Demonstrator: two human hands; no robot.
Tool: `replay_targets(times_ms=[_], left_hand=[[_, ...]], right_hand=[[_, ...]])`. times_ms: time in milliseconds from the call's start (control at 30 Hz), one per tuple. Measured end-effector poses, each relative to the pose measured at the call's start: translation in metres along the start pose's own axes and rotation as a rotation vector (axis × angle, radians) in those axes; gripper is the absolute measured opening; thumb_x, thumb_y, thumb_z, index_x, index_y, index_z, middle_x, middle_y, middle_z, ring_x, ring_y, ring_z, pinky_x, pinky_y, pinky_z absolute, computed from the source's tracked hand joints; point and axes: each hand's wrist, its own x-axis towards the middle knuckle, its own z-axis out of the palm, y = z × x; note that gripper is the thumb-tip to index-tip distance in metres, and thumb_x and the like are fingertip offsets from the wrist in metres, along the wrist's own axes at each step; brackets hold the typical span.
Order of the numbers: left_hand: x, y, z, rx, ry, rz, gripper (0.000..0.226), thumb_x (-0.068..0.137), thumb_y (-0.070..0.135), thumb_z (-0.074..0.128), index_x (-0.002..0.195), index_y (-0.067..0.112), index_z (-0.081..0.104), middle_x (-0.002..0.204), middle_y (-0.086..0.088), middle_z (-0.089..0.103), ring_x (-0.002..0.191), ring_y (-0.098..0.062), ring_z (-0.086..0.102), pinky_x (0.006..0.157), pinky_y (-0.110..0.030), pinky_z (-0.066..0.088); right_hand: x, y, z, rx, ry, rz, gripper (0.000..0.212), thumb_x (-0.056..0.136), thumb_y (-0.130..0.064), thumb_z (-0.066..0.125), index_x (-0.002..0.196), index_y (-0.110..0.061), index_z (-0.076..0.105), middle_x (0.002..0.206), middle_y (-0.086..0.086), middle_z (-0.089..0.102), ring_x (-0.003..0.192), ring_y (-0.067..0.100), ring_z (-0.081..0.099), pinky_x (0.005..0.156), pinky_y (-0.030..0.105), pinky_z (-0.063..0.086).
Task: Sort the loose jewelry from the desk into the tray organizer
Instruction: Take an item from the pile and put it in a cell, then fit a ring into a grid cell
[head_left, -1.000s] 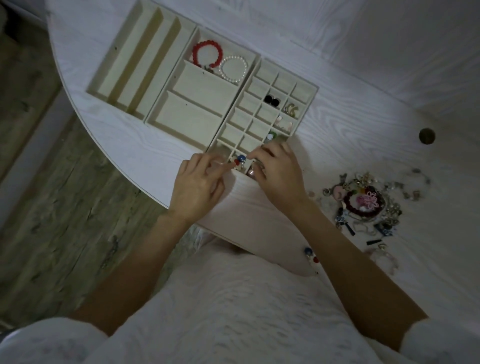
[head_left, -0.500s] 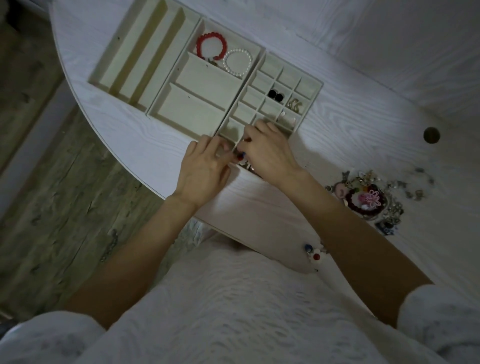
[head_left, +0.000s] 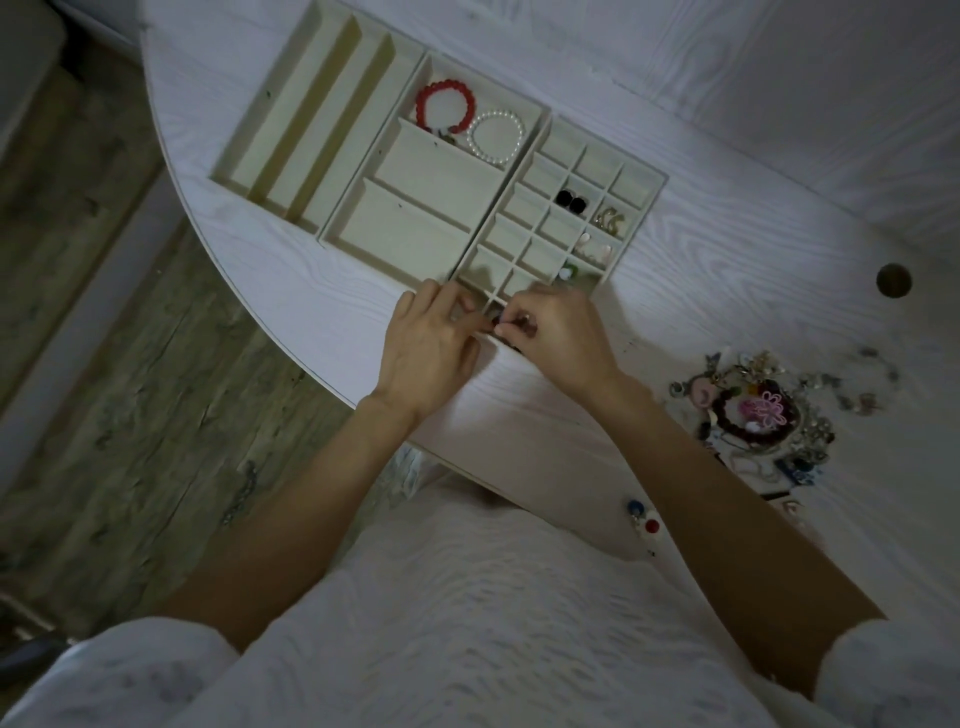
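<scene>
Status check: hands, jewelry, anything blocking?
Left hand and right hand together pinch a small piece at grid tray's near edge. Loose pile waits at right on desk. Nothing blocking.

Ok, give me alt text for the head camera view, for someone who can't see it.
Seen from above, a person's left hand and right hand meet at the near edge of a cream tray organizer on a white desk, pinching a small piece of jewelry between them. A pile of loose jewelry lies to the right.
</scene>
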Motion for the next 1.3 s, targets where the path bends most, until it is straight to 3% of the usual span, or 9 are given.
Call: replay_targets(times_ms=[200,433,567,733,833,933,1000,1167,1300], left_hand=[[-0.004,0.001,0.004,0.008,-0.009,-0.012,0.041,0.074,0.013,0.051,0.109,0.024,0.070,0.100,-0.004,0.057,0.086,-0.023,0.045,0.069,-0.031,0.030],[-0.005,-0.003,0.003,0.011,-0.012,0.007,0.042,0.075,0.014,0.048,0.110,0.023,0.070,0.101,-0.006,0.058,0.090,-0.021,0.038,0.070,-0.026,0.021],[-0.007,0.000,0.004,0.005,-0.034,-0.006,0.048,0.075,0.019,0.038,0.112,0.024,0.068,0.103,-0.007,0.057,0.091,-0.021,0.037,0.072,-0.025,0.017],[-0.013,0.010,0.006,0.006,0.014,-0.026,0.040,0.075,0.011,0.059,0.112,0.022,0.067,0.106,-0.006,0.055,0.095,-0.024,0.042,0.073,-0.029,0.024],[-0.015,0.024,0.010,-0.023,0.028,-0.008,0.032,0.080,0.025,0.053,0.108,0.022,0.068,0.104,-0.006,0.058,0.097,-0.023,0.042,0.072,-0.030,0.024],[-0.014,0.038,0.013,-0.044,0.002,-0.030,0.030,0.082,0.036,0.055,0.106,0.025,0.069,0.103,-0.003,0.062,0.095,-0.023,0.048,0.071,-0.030,0.026],[-0.013,0.050,0.017,-0.056,0.011,-0.022,0.029,0.080,0.036,0.063,0.105,0.022,0.069,0.100,-0.003,0.065,0.091,-0.027,0.052,0.070,-0.030,0.026],[-0.011,0.065,0.022,-0.048,0.008,-0.022,0.029,0.078,0.025,0.063,0.105,0.018,0.070,0.096,-0.005,0.069,0.089,-0.033,0.057,0.070,-0.033,0.030],[-0.013,0.064,0.026,-0.026,0.026,-0.070,0.021,0.084,0.022,0.065,0.104,0.018,0.071,0.096,-0.005,0.069,0.092,-0.034,0.057,0.069,-0.036,0.035]], right_hand=[[0.001,-0.006,-0.001,-0.239,0.060,-0.084,0.017,0.075,-0.010,0.072,0.090,-0.011,0.063,0.093,0.010,0.061,0.089,0.025,0.056,0.064,0.029,0.043],[0.008,-0.008,-0.001,-0.306,0.069,-0.161,0.007,0.072,-0.007,0.076,0.076,-0.005,0.071,0.080,0.012,0.061,0.077,0.030,0.057,0.060,0.035,0.047],[0.002,-0.006,-0.005,-0.371,0.008,-0.163,0.017,0.086,-0.018,0.063,0.097,-0.008,0.072,0.094,0.011,0.060,0.092,0.028,0.053,0.073,0.037,0.045],[-0.031,0.001,-0.006,-0.160,-0.168,0.026,0.045,0.089,-0.038,0.056,0.131,-0.020,0.052,0.121,0.009,0.042,0.115,0.026,0.034,0.099,0.034,0.031],[-0.056,0.005,-0.013,-0.007,0.034,0.089,0.035,0.088,-0.031,0.055,0.118,-0.016,0.062,0.116,0.010,0.049,0.109,0.026,0.040,0.096,0.036,0.035],[-0.088,0.020,-0.036,0.075,0.323,0.157,0.022,0.089,-0.017,0.054,0.103,-0.013,0.069,0.105,0.008,0.056,0.099,0.021,0.045,0.088,0.026,0.034],[-0.120,0.039,-0.056,0.122,0.348,0.253,0.019,0.089,-0.010,0.056,0.103,-0.012,0.069,0.101,0.006,0.058,0.091,0.017,0.051,0.081,0.024,0.039],[-0.191,0.081,-0.080,0.042,0.028,0.324,0.009,0.083,-0.020,0.069,0.092,-0.018,0.066,0.081,-0.004,0.063,0.066,0.007,0.052,0.060,0.023,0.039],[-0.213,0.077,-0.063,-0.043,-0.231,0.271,0.035,0.076,-0.040,0.073,0.103,-0.028,0.055,0.096,-0.009,0.053,0.081,0.010,0.051,0.064,0.029,0.045]])
